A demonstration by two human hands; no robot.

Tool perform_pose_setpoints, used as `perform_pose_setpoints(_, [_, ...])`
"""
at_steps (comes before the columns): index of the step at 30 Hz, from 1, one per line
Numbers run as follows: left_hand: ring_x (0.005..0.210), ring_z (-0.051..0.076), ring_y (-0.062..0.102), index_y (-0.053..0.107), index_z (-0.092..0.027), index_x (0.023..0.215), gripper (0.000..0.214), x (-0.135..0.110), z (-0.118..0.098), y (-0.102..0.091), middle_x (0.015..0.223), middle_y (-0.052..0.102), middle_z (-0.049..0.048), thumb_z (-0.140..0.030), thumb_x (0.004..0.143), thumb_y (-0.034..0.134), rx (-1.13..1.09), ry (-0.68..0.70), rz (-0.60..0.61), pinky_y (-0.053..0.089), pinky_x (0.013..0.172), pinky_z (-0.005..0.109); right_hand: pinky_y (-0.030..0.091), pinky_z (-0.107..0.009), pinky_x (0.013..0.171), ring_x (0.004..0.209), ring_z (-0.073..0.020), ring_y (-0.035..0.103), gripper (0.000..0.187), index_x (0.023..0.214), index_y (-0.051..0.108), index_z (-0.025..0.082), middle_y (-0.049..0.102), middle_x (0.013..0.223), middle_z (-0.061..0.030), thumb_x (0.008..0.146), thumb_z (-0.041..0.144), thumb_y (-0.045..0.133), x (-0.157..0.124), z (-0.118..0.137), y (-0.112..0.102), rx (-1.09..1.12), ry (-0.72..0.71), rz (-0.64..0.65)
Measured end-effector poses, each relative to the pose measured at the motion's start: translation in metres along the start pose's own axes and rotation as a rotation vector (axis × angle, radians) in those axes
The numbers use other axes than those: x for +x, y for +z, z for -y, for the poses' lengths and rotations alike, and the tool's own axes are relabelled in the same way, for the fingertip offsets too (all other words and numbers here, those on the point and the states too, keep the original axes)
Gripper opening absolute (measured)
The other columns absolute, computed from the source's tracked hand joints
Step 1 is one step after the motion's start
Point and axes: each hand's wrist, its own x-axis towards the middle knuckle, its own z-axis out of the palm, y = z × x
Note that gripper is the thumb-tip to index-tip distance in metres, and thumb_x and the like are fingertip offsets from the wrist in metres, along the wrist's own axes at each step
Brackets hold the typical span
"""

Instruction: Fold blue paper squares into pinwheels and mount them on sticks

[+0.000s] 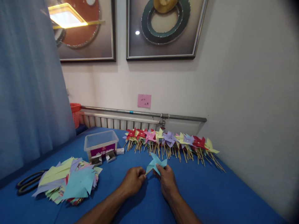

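Observation:
Over the blue table, a light-blue paper pinwheel (154, 162) is held between my two hands. My left hand (135, 179) is closed, its fingertips pinching the stick by the pinwheel's lower left. With thumb and fingers, my right hand (167, 179) grips the paper blades near the centre. Beyond them lies a long row of finished pinwheels (168, 139) in red, pink, yellow and purple, their wooden sticks pointing toward me. To the left is a heap of cut paper sheets (78, 183), with a light-blue one on top.
Black-handled scissors (29, 182) lie partly under the paper heap. A clear plastic tub (101, 140) stands behind small open boxes (110, 155). At the back are a radiator (112, 121) and pipe; a curtain (30, 84) hangs left, and a wall (252, 109) bounds the right.

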Motion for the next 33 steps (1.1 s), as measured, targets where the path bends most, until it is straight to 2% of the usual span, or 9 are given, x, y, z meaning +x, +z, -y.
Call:
perform_pose_setpoints(7, [0.083,0.016,0.061,0.074,-0.018,0.086,0.014,-0.005,-0.006,-0.010,0.088,0.072,0.0022,-0.020,0.085,0.060,0.317,0.024,-0.024,0.035,0.072,0.025,0.057,-0.031,0.067,0.073,-0.0231,0.072,0.039,0.086,0.071,0.022,0.075,0.075,-0.0006,0.054,0.033,0.091,0.009,0.008,-0.010,0.048,-0.032,-0.110])
perform_pose_setpoints(10, [0.086,0.016,0.063,0.074,-0.019,0.084,0.014,-0.004,-0.004,-0.012,0.090,0.073,0.0024,-0.018,0.085,0.061,0.345,0.017,-0.029,0.035,0.073,0.025,0.057,-0.030,0.067,0.075,-0.0226,0.072,0.040,0.085,0.069,0.022,0.075,0.080,-0.0010,0.055,0.036,0.092,0.007,0.011,-0.008,0.053,-0.022,-0.083])
perform_pose_setpoints(13, [0.077,0.016,0.060,0.071,-0.017,0.080,0.013,0.002,0.001,-0.012,0.079,0.070,0.0021,-0.016,0.085,0.059,0.260,-0.024,-0.071,0.034,0.068,0.026,0.058,-0.030,0.072,0.078,-0.0211,0.073,0.041,0.085,0.067,0.022,0.075,0.084,-0.0005,0.058,0.042,0.092,0.004,0.012,-0.006,0.082,-0.009,-0.039])
perform_pose_setpoints(16, [0.067,0.015,0.055,0.066,-0.016,0.075,0.013,0.010,0.007,-0.011,0.068,0.064,0.0002,-0.017,0.084,0.058,0.084,-0.064,-0.137,0.033,0.063,0.026,0.059,-0.032,0.074,0.078,-0.0206,0.074,0.047,0.086,0.066,0.022,0.075,0.087,-0.0023,0.062,0.054,0.089,0.003,0.009,-0.005,0.067,0.011,-0.051])
perform_pose_setpoints(19, [0.057,0.013,0.047,0.059,-0.018,0.068,0.013,0.018,0.012,-0.007,0.058,0.054,-0.0030,-0.018,0.081,0.058,-0.130,-0.092,-0.176,0.030,0.058,0.026,0.057,-0.031,0.068,0.073,-0.0192,0.072,0.050,0.088,0.066,0.021,0.076,0.090,-0.0048,0.064,0.061,0.084,0.001,0.000,-0.002,-0.047,-0.005,-0.027])
perform_pose_setpoints(22, [0.049,0.011,0.038,0.052,-0.021,0.066,0.014,0.022,0.016,0.000,0.050,0.045,-0.0064,-0.022,0.078,0.059,-0.297,-0.132,-0.162,0.025,0.052,0.026,0.047,-0.026,0.056,0.059,-0.0157,0.063,0.044,0.082,0.065,0.021,0.070,0.074,-0.0017,0.068,0.061,0.079,-0.005,-0.010,0.005,-0.245,-0.066,0.106])
perform_pose_setpoints(24, [0.047,0.011,0.035,0.051,-0.021,0.067,0.015,0.022,0.017,0.006,0.048,0.044,-0.0073,-0.026,0.077,0.061,-0.345,-0.122,-0.146,0.024,0.050,0.026,0.041,-0.025,0.051,0.056,-0.0147,0.058,0.041,0.079,0.064,0.021,0.065,0.069,0.0001,0.074,0.062,0.072,-0.010,-0.016,0.010,-0.347,-0.101,0.204])
perform_pose_setpoints(27, [0.047,0.010,0.036,0.051,-0.022,0.067,0.020,0.020,0.018,0.013,0.049,0.046,-0.0070,-0.034,0.075,0.065,-0.370,-0.076,-0.113,0.025,0.050,0.026,0.038,-0.025,0.051,0.054,-0.0144,0.053,0.040,0.076,0.062,0.022,0.059,0.064,0.0019,0.079,0.062,0.065,-0.017,-0.020,0.014,-0.454,-0.129,0.284])
perform_pose_setpoints(33, [0.047,0.010,0.039,0.048,-0.023,0.064,0.033,0.017,0.017,0.020,0.050,0.049,-0.0055,-0.047,0.071,0.070,-0.411,-0.046,-0.078,0.029,0.050,0.025,0.037,-0.026,0.052,0.052,-0.0139,0.046,0.035,0.070,0.059,0.023,0.052,0.056,0.0040,0.078,0.057,0.062,-0.015,-0.019,0.014,-0.518,-0.156,0.294])
